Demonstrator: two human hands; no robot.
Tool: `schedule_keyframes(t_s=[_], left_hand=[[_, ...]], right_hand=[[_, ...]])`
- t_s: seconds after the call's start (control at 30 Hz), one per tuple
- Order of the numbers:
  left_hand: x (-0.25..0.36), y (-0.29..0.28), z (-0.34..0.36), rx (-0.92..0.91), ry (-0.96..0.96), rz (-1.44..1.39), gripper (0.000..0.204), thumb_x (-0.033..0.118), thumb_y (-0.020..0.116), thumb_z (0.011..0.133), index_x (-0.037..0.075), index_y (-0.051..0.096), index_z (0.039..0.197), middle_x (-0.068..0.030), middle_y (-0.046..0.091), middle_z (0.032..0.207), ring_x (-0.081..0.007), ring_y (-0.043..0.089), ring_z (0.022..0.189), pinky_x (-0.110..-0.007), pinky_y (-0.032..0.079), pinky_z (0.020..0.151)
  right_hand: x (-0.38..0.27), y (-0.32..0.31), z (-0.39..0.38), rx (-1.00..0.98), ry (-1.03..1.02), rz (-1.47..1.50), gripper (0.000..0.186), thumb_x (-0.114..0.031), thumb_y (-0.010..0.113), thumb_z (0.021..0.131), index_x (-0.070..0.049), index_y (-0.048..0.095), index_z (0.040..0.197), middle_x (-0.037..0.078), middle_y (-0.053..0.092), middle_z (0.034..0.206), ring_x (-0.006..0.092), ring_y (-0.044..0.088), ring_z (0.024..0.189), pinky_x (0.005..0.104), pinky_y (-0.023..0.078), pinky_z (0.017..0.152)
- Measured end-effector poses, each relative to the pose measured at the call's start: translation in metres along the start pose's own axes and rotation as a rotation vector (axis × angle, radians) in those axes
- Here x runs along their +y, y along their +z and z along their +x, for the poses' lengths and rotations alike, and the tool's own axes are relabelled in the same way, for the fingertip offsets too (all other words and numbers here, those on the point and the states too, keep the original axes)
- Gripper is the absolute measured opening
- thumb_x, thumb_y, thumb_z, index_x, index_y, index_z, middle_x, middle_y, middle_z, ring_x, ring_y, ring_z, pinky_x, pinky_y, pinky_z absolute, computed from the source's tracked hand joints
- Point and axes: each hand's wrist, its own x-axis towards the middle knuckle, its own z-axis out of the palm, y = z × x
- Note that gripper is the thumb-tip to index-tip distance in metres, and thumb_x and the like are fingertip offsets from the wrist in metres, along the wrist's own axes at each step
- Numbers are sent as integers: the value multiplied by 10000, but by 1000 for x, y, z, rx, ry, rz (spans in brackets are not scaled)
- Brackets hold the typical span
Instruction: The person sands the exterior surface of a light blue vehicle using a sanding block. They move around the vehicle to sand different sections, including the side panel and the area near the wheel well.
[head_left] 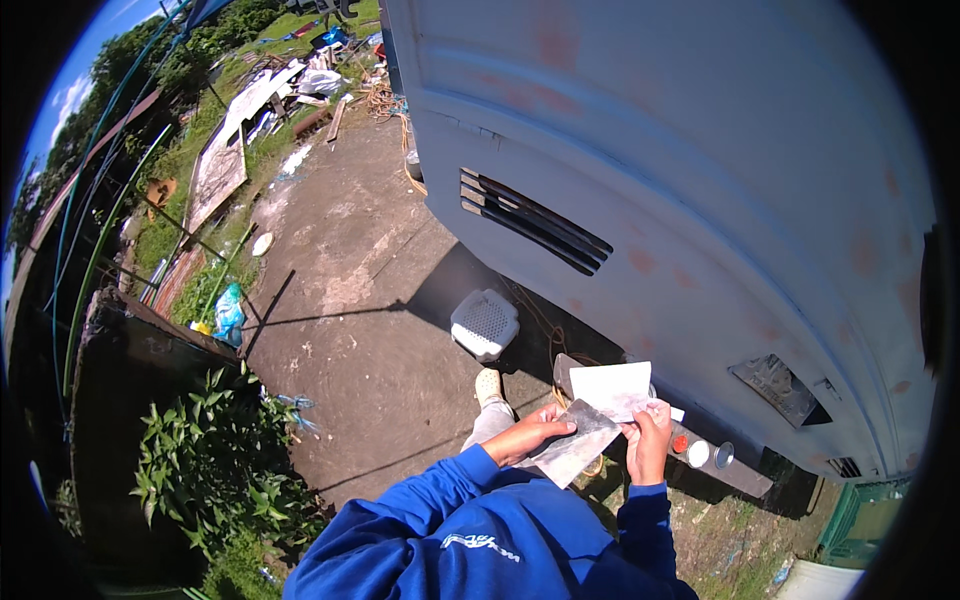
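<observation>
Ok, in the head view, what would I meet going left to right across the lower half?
Leafy bush, left hand, right hand, small red-orange item, white round item, clear round item, green object at far right.

White lettering (482,545) on front of blue long-sleeved top (565,525): small, slanted, roughly two short rows, distorted by fisheye view. Exact wording too unclear to read.

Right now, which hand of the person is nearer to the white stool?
The left. In the picture, the left hand is below and slightly right of the white stool; the right hand is also below, but farther right.
</observation>
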Motion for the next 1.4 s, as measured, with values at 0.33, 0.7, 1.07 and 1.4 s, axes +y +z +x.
schedule_keyframes(t_s=[0.33, 0.7, 1.07, 1.4], left_hand=[[11, -6, -17, -25, 35, 122, 485, 293, 618, 996, -9, 520, 1363, -74, 623, 1271, -155, 588, 1115, -307, 462, 990], [10, -22, -15, 141, 127, 377, 431, 361, 591, 1002, -9, 639, 1218, -65, 697, 1127, -142, 612, 990, -305, 484, 905], [-14, -38, -42, 371, 115, 637, 422, 391, 561, 992, 23, 669, 1169, -169, 725, 1020, -265, 681, 926, -373, 505, 850], [186, -145, -103, 1102, 785, 1495, 414, 50, 525, 811, -17, 637, 1203, -339, 362, 1491, -533, 325, 1380, -503, 316, 1159]], right_hand=[[7, 22, -11, -308, 163, 23, 218, -29, 405, 944, -18, 537, 1117, 111, 658, 1080, 176, 661, 881, 280, 547, 717], [50, -43, -38, -140, 352, -297, 336, -213, 453, 1015, -7, 500, 1276, 151, 660, 1062, 239, 700, 876, 350, 582, 741], [284, -352, -104, -271, 652, -1168, 261, -173, 620, 917, -22, 599, 1128, 96, 639, 854, 221, 654, 688, 360, 538, 614], [240, -274, -46, -116, 697, -806, 230, -130, 582, 913, -56, 569, 1131, 73, 610, 836, 213, 633, 659, 348, 487, 511]])
